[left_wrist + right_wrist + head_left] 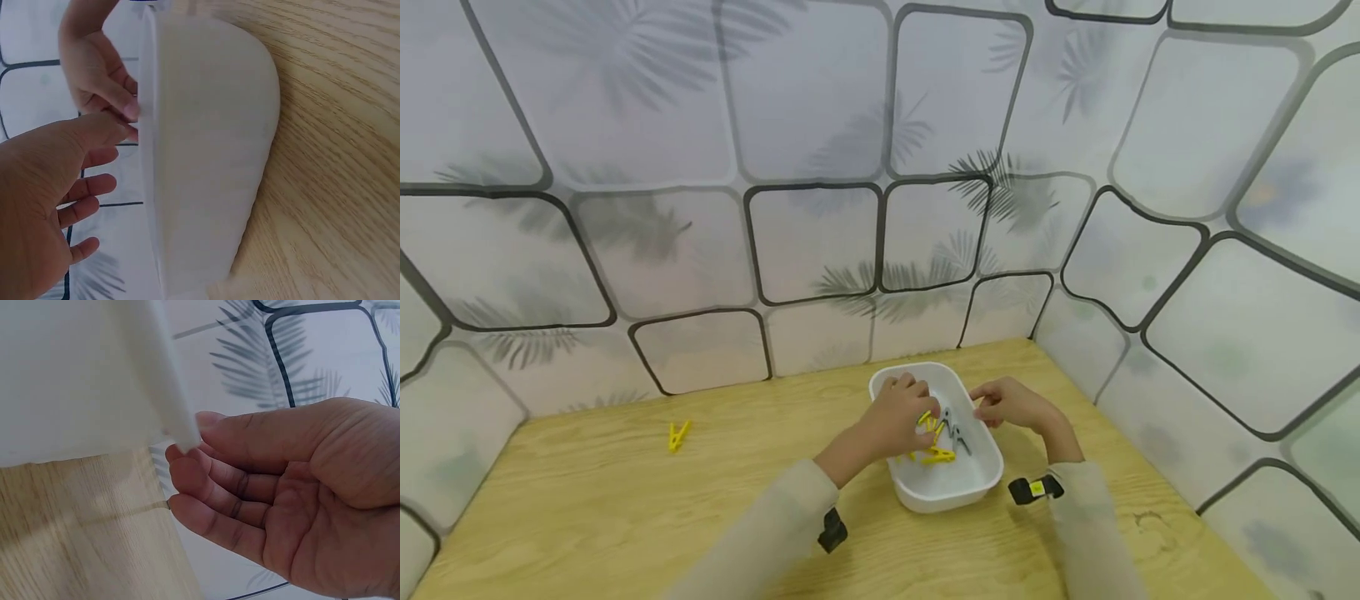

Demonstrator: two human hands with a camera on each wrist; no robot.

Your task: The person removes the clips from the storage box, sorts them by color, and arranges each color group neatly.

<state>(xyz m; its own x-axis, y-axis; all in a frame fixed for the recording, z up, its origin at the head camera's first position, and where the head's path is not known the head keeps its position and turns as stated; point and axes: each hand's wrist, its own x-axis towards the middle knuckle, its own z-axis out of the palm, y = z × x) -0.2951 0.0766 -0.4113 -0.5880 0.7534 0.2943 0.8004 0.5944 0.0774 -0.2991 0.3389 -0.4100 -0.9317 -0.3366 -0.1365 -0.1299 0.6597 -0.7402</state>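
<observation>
A white plastic tub (951, 492) stands on the table with several yellow clothespins (938, 457) and grey clothespins (960, 442) lying inside. My left hand (901, 417) reaches over the tub's left side, its fingertips low above the clothespins. In the left wrist view that hand's fingers are loosely bent and no clothespin shows; the tub wall hides the contents. At the opposite side, my right hand (1017, 406) pinches the tub's rim (178, 419), thumb on the edge and fingers bent beneath it.
One yellow clothespin (679, 435) lies apart on the left part of the wooden table (625, 517). Patterned wall panels (820, 242) rise directly behind the table and along its right side.
</observation>
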